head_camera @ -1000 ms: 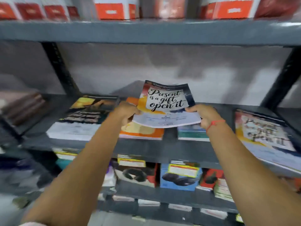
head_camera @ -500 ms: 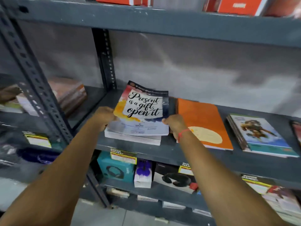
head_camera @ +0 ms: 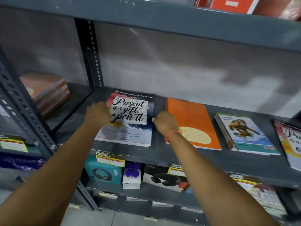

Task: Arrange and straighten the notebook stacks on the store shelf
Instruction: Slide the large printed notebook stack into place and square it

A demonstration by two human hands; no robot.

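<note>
On shelf: left hand, right hand curled, flanking "Present" notebook stack edges; grip unclear.

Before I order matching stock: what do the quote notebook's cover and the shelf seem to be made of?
Quote notebook: apparently printed card or heavy paper; light paper page edges show at the front; any gloss is too blurred to judge. Shelf: likely grey painted metal, given its thin flat edge and the punched upright beside it.
</note>
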